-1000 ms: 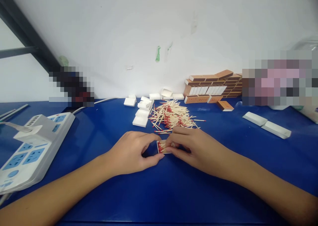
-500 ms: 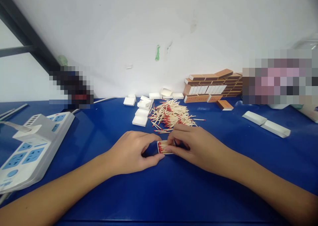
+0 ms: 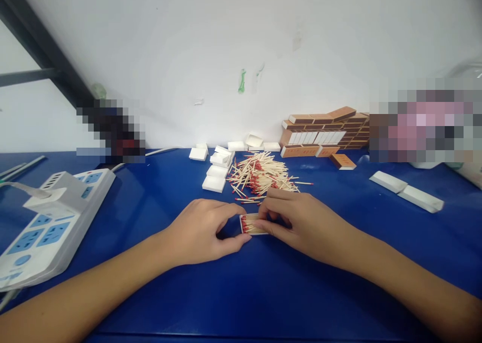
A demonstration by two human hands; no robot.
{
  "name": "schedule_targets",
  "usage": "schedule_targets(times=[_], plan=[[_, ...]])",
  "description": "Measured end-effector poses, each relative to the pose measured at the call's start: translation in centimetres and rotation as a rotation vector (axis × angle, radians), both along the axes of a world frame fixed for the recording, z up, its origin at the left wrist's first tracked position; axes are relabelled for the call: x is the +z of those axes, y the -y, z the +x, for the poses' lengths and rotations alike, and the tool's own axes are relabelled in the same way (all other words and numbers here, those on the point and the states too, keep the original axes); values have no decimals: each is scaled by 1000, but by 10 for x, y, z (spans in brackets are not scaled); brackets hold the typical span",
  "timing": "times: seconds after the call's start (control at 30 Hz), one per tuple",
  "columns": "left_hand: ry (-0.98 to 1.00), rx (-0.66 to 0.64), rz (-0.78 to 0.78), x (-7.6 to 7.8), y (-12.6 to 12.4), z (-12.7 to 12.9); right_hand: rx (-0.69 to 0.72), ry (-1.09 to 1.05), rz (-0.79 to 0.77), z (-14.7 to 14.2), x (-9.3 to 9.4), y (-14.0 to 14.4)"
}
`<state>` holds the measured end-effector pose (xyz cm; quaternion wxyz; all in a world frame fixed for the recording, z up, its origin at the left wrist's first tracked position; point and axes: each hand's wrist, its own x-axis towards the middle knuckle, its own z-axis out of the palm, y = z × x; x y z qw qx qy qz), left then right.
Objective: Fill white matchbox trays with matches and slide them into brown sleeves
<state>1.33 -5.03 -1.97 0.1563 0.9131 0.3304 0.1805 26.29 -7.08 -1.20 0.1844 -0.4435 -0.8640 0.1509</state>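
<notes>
A small white matchbox tray [image 3: 241,226] lies on the blue tabletop, with red-headed matches [image 3: 249,223] in it, heads to the left. My left hand [image 3: 211,230] holds the tray's left end between thumb and index finger, the thumb at the near corner and the finger at the far one. From the right, my right hand [image 3: 297,220] reaches over the tray, its thumb and bent fingers closed on the matches inside; the tray's right end is hidden beneath it. Just beyond both hands lies a loose heap of matches [image 3: 263,172].
White empty trays [image 3: 214,183] stand left of and behind the heap. Stacked brown matchboxes [image 3: 324,124] line the wall, with a single matchbox [image 3: 343,161] in front. Two white trays [image 3: 420,197] lie at right. A power strip [image 3: 56,227] with a cable occupies the left.
My right hand has shifted slightly to the right along the tray, showing more of the matches. My left hand keeps its hold. The whole view has moved a little.
</notes>
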Motion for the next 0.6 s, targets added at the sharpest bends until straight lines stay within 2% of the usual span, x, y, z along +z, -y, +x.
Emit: schedule_targets(times=[0.33, 0.6], plan=[[3, -7, 6, 2, 1, 1, 1, -69, -9, -2, -3, 1], [14, -1, 35, 1, 4, 3, -15, -32, 69, -3, -7, 0]])
